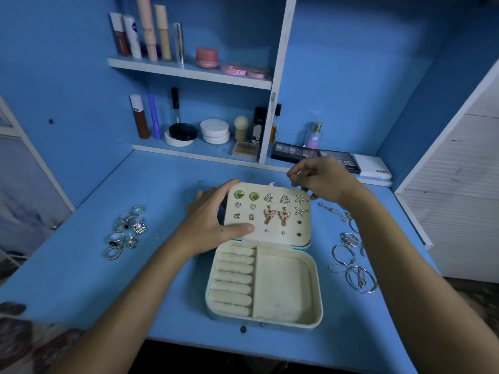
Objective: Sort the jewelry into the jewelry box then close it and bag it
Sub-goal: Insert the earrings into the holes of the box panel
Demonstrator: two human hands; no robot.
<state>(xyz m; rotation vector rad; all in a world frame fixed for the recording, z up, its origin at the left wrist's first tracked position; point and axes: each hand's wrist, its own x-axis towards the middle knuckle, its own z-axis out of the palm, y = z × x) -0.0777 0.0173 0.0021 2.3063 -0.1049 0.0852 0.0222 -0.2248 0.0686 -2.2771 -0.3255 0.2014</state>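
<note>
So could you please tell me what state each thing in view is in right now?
Jewelry box: open, tray empty.
Lid: upright, earrings pinned in it.
Left hand: holds the lid's left edge.
Right hand: fingers curled behind the lid's top right corner.
Rings: loose, left of box.
Bracelets: loose, right of box.

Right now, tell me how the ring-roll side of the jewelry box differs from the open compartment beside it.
The ring-roll side is on the left of the jewelry box base, the open compartment on the right. The ring-roll side is narrower and filled with a stack of padded rolls; the open compartment is wider with a flat floor. Both are cream-lined and hold no jewelry yet, while the lid panel above already carries earrings.
</note>
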